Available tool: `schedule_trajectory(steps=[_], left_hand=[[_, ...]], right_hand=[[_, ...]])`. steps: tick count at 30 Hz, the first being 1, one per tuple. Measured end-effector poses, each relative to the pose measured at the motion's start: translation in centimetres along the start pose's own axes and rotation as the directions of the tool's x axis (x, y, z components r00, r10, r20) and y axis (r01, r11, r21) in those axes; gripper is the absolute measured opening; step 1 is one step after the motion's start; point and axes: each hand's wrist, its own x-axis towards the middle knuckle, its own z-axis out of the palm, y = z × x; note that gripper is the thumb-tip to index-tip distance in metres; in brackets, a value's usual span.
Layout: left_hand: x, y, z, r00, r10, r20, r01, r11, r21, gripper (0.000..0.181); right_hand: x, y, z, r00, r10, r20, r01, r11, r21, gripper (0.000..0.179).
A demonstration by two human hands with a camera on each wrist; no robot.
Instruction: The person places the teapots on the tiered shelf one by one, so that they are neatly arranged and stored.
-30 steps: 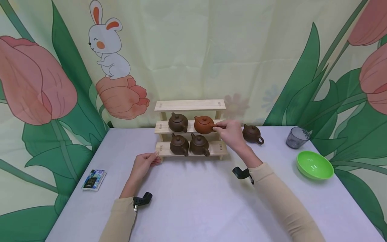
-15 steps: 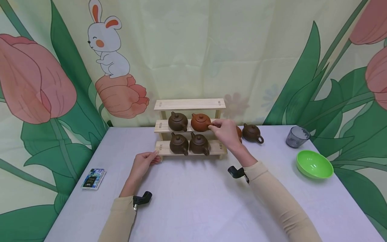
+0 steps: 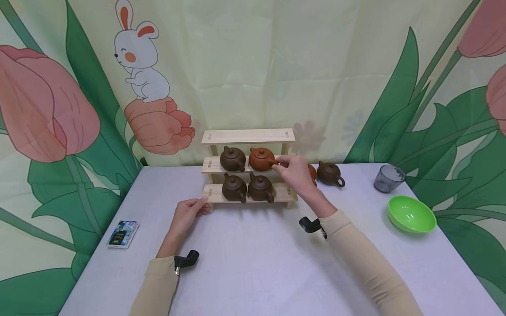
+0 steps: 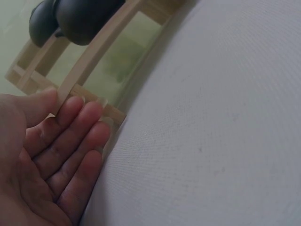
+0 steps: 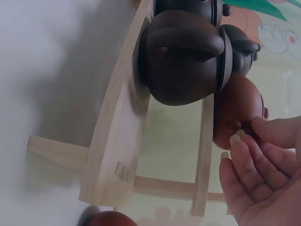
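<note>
My right hand pinches the handle of a reddish-brown teapot on the middle shelf of a three-tier wooden display rack. Thumb and fingertips meet at that handle in the right wrist view, beside the teapot's round body. To its left on the same shelf sits a dark brown teapot. Two more dark teapots, a left one and a right one, stand on the lowest shelf. With thumb and index finger, my left hand grips the left end of the lowest shelf.
Right of the rack, another reddish teapot shows partly behind my right hand, beside a dark teapot. Farther right are a clear grey glass and a green bowl. A small printed box lies at left on the white-covered table.
My right hand has shifted left with the reddish teapot, bringing it nearer the dark one on the middle shelf. Another reddish teapot came into view behind the hand. My left hand stayed put.
</note>
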Motion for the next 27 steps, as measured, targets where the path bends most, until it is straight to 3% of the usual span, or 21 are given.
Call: schedule_trajectory(steps=[11, 22, 27], left_hand=[[0.1, -0.1, 0.1, 1.0, -0.007, -0.011, 0.007, 1.0, 0.006, 0.04], [0.2, -0.1, 0.1, 1.0, -0.01, -0.004, 0.01, 1.0, 0.004, 0.038], [0.2, -0.2, 0.0, 1.0, -0.019, -0.009, 0.019, 1.0, 0.009, 0.039]], right_hand=[[-0.4, 1.0, -1.1, 0.998, 0.007, 0.057, -0.007, 1.0, -0.008, 0.016], [-0.9, 4.2, -2.3, 1.0, 0.0, 0.012, 0.0, 1.0, -0.03, 0.014], [-1.3, 5.6, -3.0, 0.999, 0.033, 0.026, -0.031, 0.997, -0.067, 0.017]])
